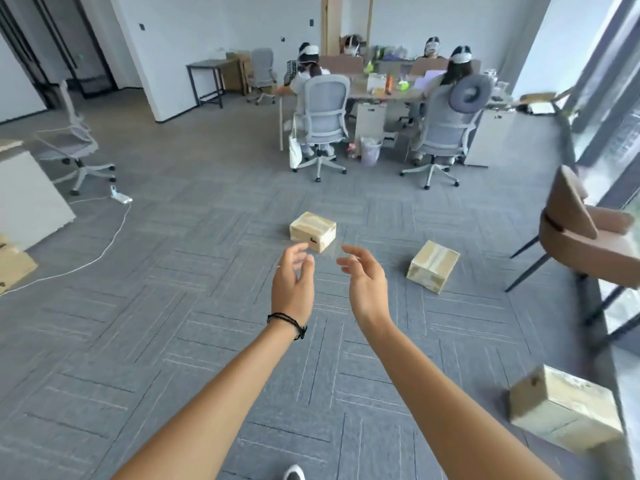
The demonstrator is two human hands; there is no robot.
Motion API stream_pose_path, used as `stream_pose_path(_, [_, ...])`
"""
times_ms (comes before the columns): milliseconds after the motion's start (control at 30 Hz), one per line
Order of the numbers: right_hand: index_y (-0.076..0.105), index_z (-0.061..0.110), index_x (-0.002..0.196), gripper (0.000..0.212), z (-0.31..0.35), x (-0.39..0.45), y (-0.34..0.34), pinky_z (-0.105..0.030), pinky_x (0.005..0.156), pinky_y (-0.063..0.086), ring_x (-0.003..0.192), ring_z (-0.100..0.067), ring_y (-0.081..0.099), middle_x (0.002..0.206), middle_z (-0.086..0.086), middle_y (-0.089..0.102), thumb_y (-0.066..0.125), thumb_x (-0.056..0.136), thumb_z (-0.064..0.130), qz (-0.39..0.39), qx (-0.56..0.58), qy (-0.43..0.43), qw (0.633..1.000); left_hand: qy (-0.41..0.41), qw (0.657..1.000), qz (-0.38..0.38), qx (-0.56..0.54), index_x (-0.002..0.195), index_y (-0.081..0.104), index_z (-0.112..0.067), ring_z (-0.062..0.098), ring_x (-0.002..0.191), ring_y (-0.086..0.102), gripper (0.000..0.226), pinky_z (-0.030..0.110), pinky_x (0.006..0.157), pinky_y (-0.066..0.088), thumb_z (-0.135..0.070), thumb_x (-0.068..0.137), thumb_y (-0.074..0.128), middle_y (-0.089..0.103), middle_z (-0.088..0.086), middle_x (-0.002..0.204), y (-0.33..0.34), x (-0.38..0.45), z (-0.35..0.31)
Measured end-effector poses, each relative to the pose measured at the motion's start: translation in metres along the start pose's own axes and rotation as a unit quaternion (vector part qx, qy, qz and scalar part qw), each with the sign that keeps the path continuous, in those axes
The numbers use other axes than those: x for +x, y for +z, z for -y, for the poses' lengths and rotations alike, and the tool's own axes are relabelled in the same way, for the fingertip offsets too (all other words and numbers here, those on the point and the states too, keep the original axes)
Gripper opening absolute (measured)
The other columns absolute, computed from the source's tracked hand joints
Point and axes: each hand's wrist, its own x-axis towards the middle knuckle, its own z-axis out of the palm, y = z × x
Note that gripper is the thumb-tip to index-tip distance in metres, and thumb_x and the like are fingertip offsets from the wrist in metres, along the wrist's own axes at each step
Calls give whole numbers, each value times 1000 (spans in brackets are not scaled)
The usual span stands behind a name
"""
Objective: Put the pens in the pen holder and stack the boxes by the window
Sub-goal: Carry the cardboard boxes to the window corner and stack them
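Observation:
Three taped cardboard boxes lie on the grey carpet. One box (312,234) sits ahead in the middle of the floor. A second box (433,266) lies tilted to its right. A third box (562,407) rests at the lower right beside the window (613,109). Both my arms are stretched forward. My left hand (293,278), with a black cord on the wrist, and my right hand (365,280) are open with fingers apart, palms facing each other, holding nothing, just short of the middle box. No pens or pen holder are in view.
A brown chair (585,237) stands by the window at right. Several people sit on grey office chairs (325,123) at a desk at the back. At left are an empty swivel chair (74,140), a white cabinet (27,199), a cable (104,251) on the floor and more cardboard (10,265).

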Motion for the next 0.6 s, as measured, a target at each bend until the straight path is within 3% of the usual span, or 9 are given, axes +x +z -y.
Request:
stream_pose_path(200, [69, 24, 120, 27, -16, 116, -18, -32, 94, 47, 109, -15, 67, 109, 2, 75, 49, 102, 23, -36, -19, 13, 999, 19, 999, 42, -8, 122, 59, -30, 7, 111, 59, 33, 28, 92, 45, -42, 94, 46, 64, -9, 117, 73, 99, 20])
stream_pose_path(333, [70, 26, 118, 29, -9, 201, -11, -37, 99, 48, 111, -19, 66, 111, 2, 75, 51, 96, 26, -60, -19, 15, 998, 12, 999, 41, -22, 113, 58, -32, 11, 112, 60, 16, 23, 90, 45, -30, 99, 50, 65, -9, 114, 102, 190, 25])
stream_pose_path(433, [69, 27, 118, 26, -5, 257, -2, -37, 98, 49, 110, -16, 67, 111, 5, 75, 51, 99, 26, -65, -18, 12, 998, 19, 999, 43, -23, 120, 59, -28, 12, 111, 61, 29, 33, 95, 49, -38, 95, 48, 65, -11, 112, 119, 250, 29])
stream_pose_path(600, [69, 26, 120, 27, -6, 345, 22, -31, 90, 48, 110, -13, 68, 109, 6, 76, 51, 100, 26, -57, -7, 16, 998, 11, 999, 53, -10, 122, 59, -26, 11, 110, 60, 28, 40, 97, 49, -34, 98, 48, 61, -19, 107, 156, 329, 44])
